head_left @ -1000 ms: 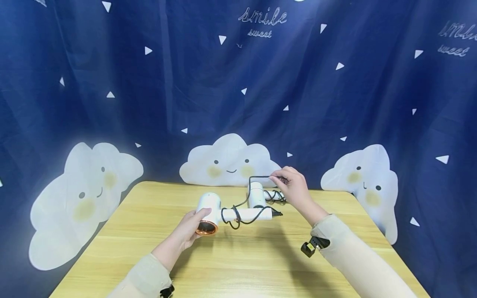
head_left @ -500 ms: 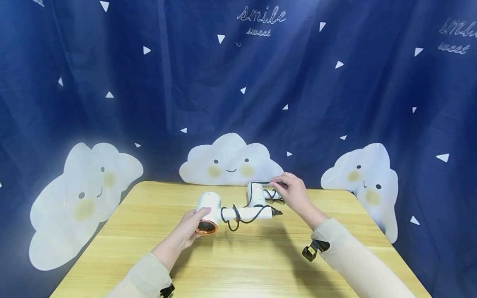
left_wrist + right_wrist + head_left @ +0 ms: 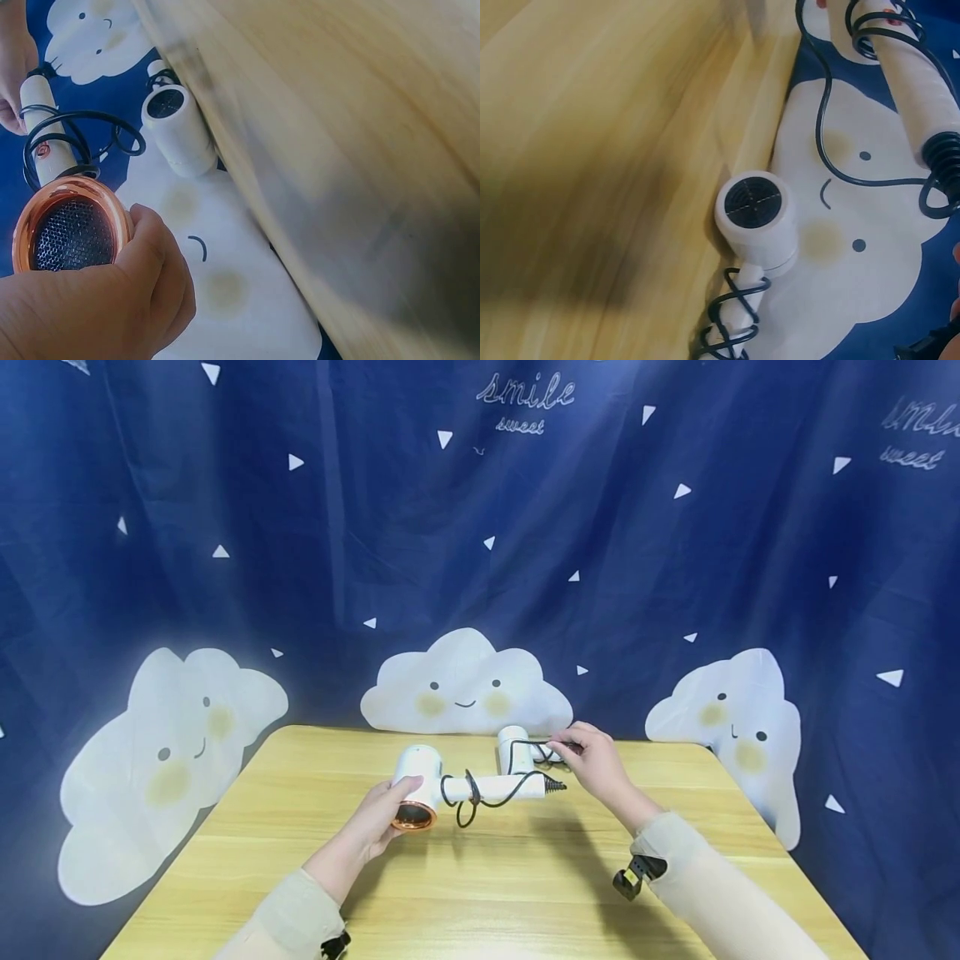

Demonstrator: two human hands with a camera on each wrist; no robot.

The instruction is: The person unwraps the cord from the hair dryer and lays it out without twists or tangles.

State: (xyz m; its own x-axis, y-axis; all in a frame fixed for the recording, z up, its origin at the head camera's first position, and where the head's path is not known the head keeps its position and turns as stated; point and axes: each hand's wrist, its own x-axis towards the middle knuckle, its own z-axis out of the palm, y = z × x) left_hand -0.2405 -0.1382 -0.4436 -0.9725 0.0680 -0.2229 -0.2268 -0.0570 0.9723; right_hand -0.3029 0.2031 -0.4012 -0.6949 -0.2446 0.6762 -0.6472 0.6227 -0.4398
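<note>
In the head view my left hand (image 3: 372, 822) grips a white hair dryer (image 3: 420, 768) by its barrel, thumb on top. Its copper-rimmed grille tilts down toward me, and the handle points right, above the table. A black cord (image 3: 823, 120) loops loosely round that handle and leaves through a ribbed sleeve (image 3: 555, 786) at its end. My right hand (image 3: 596, 766), beyond the handle's end, pinches the cord between thumb and fingertips. At the right wrist view's lower corner a black end piece (image 3: 930, 345), perhaps the plug, shows by the fingers.
A second white hair dryer (image 3: 513, 745) lies at the table's back, its cord (image 3: 739, 307) wound crosswise round the handle. Behind the wooden table (image 3: 465, 893) hangs a blue curtain (image 3: 420, 527) with printed clouds. Dark cameras sit on both wrists.
My right hand has come down and slightly nearer, bringing the pinched cord lower, across the second hair dryer. The left hand and its hair dryer have barely moved.
</note>
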